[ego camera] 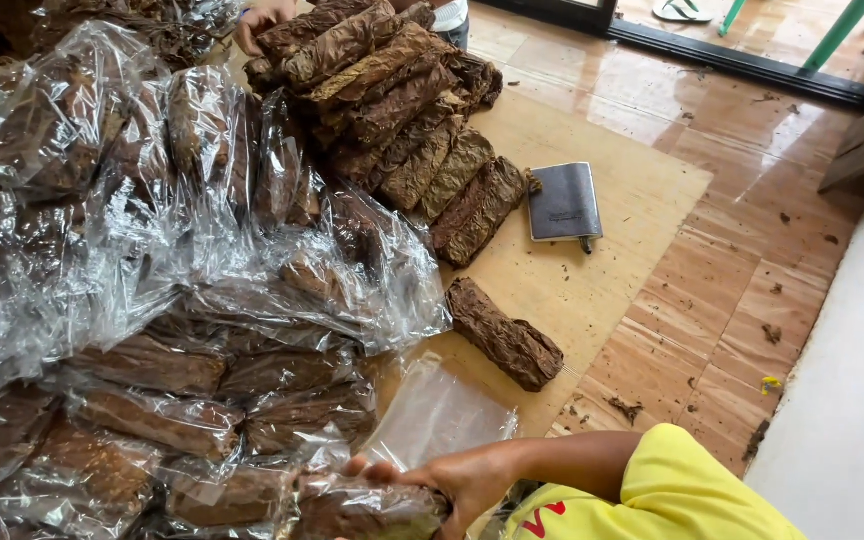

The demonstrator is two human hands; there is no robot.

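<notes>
Head view: your right hand [457, 480], yellow sleeve at the elbow, closes its fingers over a crinkly clear-plastic bag of brown dried leaf [367, 510] at the bottom edge, atop the glossy heap of bagged bundles [132, 300]. Your left hand is out of sight. 1 bare, rough bundle [504, 333] lies alone on the plywood sheet [592, 290], near a flat grey notebook [564, 201]. Another person's hand [262, 20] touches the unbagged stack [392, 110].

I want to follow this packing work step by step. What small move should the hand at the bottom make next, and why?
Probably the right hand should set its wrapped bundle down on the pile of wrapped bundles beside it. It already sits in clear plastic, and an empty bag and a bare bundle lie nearby.
</notes>
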